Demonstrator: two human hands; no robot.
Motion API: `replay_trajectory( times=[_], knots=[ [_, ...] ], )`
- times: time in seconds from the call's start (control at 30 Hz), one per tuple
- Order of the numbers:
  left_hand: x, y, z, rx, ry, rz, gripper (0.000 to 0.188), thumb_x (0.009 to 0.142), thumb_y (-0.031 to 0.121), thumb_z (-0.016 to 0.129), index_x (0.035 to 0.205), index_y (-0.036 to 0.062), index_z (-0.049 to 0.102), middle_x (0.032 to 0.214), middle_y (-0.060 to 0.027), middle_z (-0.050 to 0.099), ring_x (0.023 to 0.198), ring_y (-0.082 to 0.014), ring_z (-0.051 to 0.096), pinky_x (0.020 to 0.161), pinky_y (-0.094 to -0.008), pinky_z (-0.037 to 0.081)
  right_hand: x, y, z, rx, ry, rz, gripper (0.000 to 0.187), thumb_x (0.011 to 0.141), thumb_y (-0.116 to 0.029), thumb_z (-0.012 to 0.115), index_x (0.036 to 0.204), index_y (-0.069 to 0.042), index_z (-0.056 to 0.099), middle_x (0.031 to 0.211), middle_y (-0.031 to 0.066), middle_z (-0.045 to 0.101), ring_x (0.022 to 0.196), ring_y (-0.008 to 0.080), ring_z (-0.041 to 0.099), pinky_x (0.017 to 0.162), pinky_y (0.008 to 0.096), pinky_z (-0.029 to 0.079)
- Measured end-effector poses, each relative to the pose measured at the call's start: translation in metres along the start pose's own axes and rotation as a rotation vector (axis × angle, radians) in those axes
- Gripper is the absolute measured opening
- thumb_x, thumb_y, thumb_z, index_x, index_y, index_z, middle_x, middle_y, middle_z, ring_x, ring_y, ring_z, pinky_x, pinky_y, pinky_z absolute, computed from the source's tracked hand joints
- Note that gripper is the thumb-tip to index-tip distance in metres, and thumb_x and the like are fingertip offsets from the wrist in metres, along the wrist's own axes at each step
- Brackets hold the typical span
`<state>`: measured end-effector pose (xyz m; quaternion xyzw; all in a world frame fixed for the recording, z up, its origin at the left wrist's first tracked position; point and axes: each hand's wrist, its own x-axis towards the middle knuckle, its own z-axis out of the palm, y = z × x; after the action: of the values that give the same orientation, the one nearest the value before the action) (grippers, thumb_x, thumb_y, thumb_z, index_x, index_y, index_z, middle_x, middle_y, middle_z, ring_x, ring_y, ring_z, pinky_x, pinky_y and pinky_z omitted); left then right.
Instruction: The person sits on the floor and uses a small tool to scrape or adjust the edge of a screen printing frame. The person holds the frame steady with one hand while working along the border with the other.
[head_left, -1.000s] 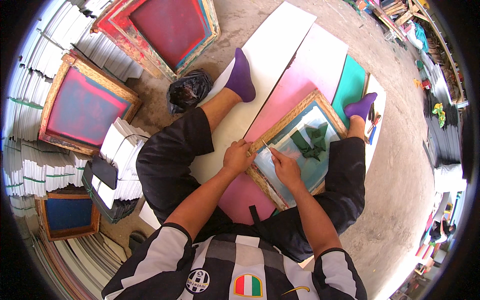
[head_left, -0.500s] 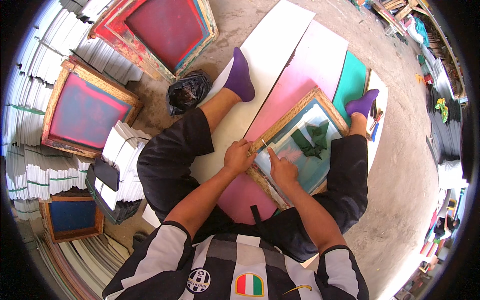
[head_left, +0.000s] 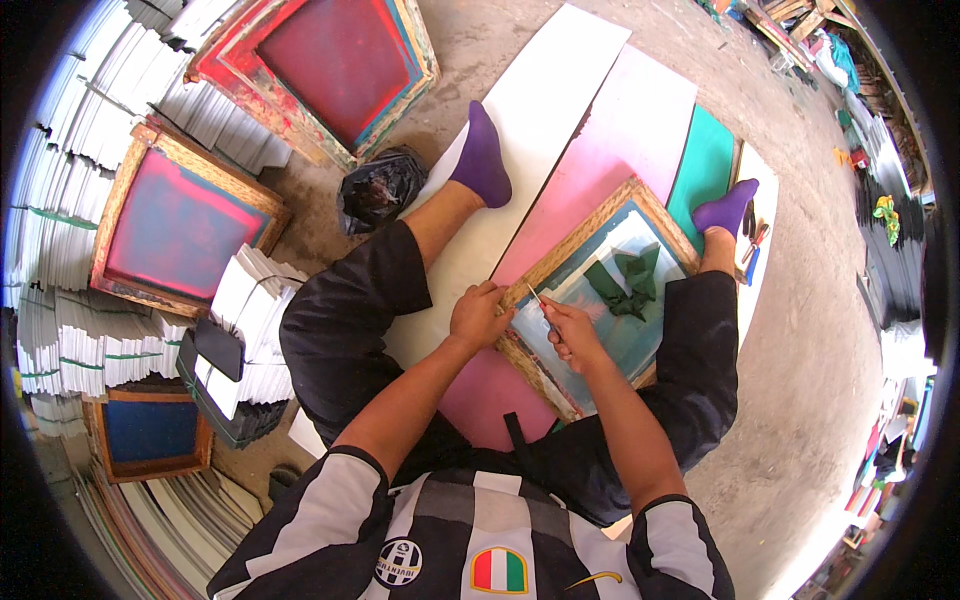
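A wooden-framed printing screen [head_left: 566, 245] lies tilted between my legs on coloured sheets. My left hand [head_left: 480, 318] is closed on the frame's left corner. In my right hand [head_left: 577, 338], fingers curled over the mesh, is a thin metal-shafted tool [head_left: 535, 292] that looks like a screwdriver. Its tip points at the frame's left side, close to my left fingers; whether it touches the wood I cannot tell. Dark green strips [head_left: 630, 285] of tape or cloth lie crumpled on the blue-white mesh.
Pink sheet [head_left: 590, 150], white board [head_left: 545, 80] and green sheet [head_left: 703, 150] lie under my feet. Hand tools [head_left: 753, 255] rest beside my right foot. A black plastic bag [head_left: 382, 188], other screens [head_left: 190, 225] and stacked white sheets [head_left: 75, 340] stand on the left.
My right hand has turned and curled more around the tool, its extended index finger drawn in. The shaft now slants differently against the frame. My left hand stays on the corner.
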<state>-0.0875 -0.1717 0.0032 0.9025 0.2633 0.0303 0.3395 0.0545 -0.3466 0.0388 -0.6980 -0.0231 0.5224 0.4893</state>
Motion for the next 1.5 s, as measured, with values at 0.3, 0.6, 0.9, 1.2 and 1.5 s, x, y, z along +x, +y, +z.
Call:
replay_trajectory(
  times=[0.3,0.6,0.9,1.2,1.5],
  knots=[
    [-0.001,0.004,-0.001,0.007,-0.013,-0.007,0.048,0.087,0.030,0.076,0.129,0.0071,0.070,0.117,-0.0107,0.067,0.108,-0.0338,0.062,0.095,-0.0441,0.053,-0.016,-0.003,0.006,-0.757,0.296,-0.488,0.035,0.104,-0.028,0.062,0.137,-0.021,0.069,0.101,0.0180,0.076,0.085,0.0363,0.073,0.077,0.0460,0.056],
    [-0.001,0.004,-0.001,0.015,-0.011,0.002,0.049,0.087,0.031,0.076,0.129,0.0054,0.069,0.119,-0.0107,0.067,0.109,-0.0331,0.062,0.096,-0.0436,0.053,-0.018,-0.009,0.014,-1.028,0.344,-0.443,0.034,0.104,-0.029,0.057,0.135,-0.024,0.070,0.091,0.0193,0.074,0.084,0.0404,0.071,0.074,0.0510,0.056],
    [-0.001,0.002,0.001,0.020,0.004,0.025,0.049,0.086,0.031,0.077,0.127,0.0045,0.070,0.116,-0.0108,0.068,0.107,-0.0328,0.063,0.094,-0.0435,0.054,-0.029,-0.032,0.049,-1.334,0.302,-0.133,0.047,0.104,-0.026,0.052,0.151,-0.027,0.055,0.086,0.0213,0.073,0.082,0.0412,0.073,0.070,0.0569,0.056],
    [-0.001,-0.004,0.005,-0.021,0.069,0.060,0.046,0.084,0.029,0.079,0.122,0.0045,0.073,0.111,-0.0133,0.068,0.103,-0.0358,0.065,0.091,-0.0457,0.054,-0.023,-0.011,0.034,-1.091,0.316,-0.235,0.041,0.104,-0.028,0.057,0.143,-0.022,0.064,0.096,0.0215,0.075,0.088,0.0436,0.071,0.078,0.0522,0.056],
    [-0.001,-0.002,0.004,-0.006,0.065,0.039,0.045,0.084,0.028,0.079,0.123,0.0059,0.073,0.112,-0.0095,0.069,0.102,-0.0335,0.064,0.090,-0.0436,0.055,-0.012,0.012,0.022,-1.094,0.364,-0.435,0.038,0.104,-0.025,0.062,0.142,-0.022,0.066,0.090,0.0216,0.074,0.076,0.0363,0.071,0.072,0.0439,0.056]
  ],
)
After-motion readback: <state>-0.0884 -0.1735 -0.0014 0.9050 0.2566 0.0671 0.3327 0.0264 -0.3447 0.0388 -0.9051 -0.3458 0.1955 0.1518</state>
